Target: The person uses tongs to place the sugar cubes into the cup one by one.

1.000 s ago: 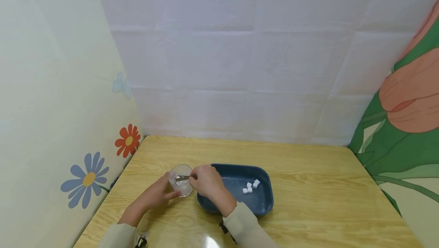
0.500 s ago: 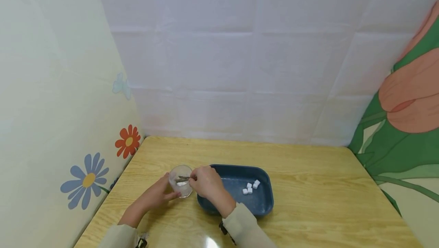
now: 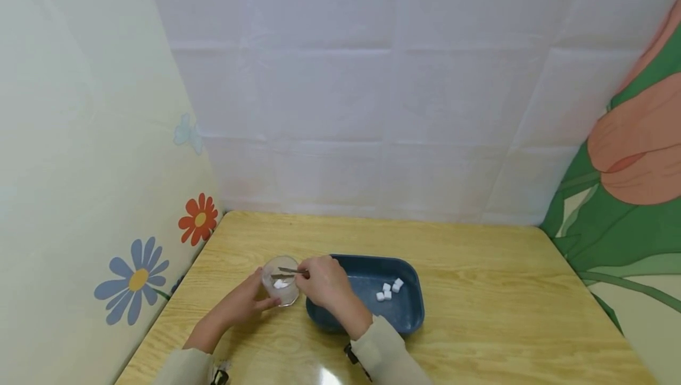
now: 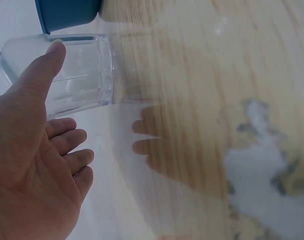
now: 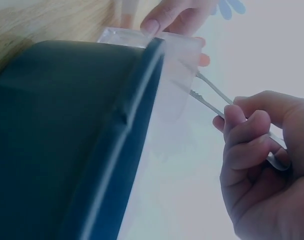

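My left hand [image 3: 246, 297] holds a clear drinking glass [image 3: 287, 294] at its side, thumb toward the front; in the left wrist view the thumb lies on the glass [image 4: 79, 70]. A white cube [image 3: 280, 284] shows inside it. My right hand [image 3: 326, 281] pinches small metal tongs [image 3: 289, 271] over the glass mouth, arms spread apart. In the right wrist view, the serrated ends of the tongs [image 5: 207, 102] reach in at the rim, with nothing visible between them. To the right, a dark blue tray [image 3: 409, 314] has several white cubes [image 3: 387, 295] in it.
The wooden table [image 3: 495, 296] extends right of the tray. A white cloth [image 3: 340, 107] hangs behind it, and flower-printed cloths stand at the left [image 3: 106, 196] and right [image 3: 628, 225]. The tray's left wall sits close beside the glass, under my right wrist.
The arms of the tongs have spread apart, and my right hand has shifted very slightly right. My left hand, the glass and the tray stay in place.
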### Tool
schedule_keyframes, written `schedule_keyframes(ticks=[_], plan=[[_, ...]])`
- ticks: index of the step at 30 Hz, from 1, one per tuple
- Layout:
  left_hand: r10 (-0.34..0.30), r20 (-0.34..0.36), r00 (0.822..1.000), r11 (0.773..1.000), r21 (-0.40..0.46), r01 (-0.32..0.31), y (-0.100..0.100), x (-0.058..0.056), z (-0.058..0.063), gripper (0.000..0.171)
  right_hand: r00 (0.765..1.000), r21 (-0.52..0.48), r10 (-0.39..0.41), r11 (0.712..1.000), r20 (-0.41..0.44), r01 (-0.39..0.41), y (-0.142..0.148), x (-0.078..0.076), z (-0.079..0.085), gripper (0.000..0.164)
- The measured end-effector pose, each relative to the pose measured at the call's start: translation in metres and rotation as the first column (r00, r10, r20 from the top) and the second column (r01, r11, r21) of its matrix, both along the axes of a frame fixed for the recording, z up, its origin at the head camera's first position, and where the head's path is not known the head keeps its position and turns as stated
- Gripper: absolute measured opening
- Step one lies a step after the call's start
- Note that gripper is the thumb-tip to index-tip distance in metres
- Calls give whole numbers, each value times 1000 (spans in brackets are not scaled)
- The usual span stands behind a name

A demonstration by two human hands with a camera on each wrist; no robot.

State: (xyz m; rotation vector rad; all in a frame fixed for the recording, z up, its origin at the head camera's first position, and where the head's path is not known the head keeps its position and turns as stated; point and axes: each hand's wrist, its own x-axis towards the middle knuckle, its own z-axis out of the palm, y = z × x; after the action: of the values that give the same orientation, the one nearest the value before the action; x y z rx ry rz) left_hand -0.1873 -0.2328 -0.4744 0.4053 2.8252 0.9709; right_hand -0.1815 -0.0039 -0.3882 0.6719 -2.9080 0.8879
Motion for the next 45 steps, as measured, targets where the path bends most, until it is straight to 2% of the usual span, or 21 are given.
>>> schedule_keyframes(ticks=[5, 9, 20, 27, 45], plan=[[2, -15, 1000, 1000, -2, -2, 0, 0, -1, 86, 1000, -21, 19, 1000, -19, -19, 9, 2, 5, 15], [-5, -32, 999, 1000, -5, 5, 2, 1, 1, 84, 1000, -29, 5, 1000, -30, -5, 19, 4, 6, 15], [6, -20, 1000, 1000, -11, -7, 2, 3, 6, 89, 996, -64, -57, 996, 61, 61, 53, 5, 11, 21], [9, -6, 1000, 1000, -8, -9, 2, 2, 5, 90, 994, -68, -85, 994, 73, 90, 70, 5, 15, 26], [-4, -20, 1000, 1000, -3, 4, 3, 2, 3, 89, 985, -38, -172, 985, -33, 170, 115, 10, 14, 21]])
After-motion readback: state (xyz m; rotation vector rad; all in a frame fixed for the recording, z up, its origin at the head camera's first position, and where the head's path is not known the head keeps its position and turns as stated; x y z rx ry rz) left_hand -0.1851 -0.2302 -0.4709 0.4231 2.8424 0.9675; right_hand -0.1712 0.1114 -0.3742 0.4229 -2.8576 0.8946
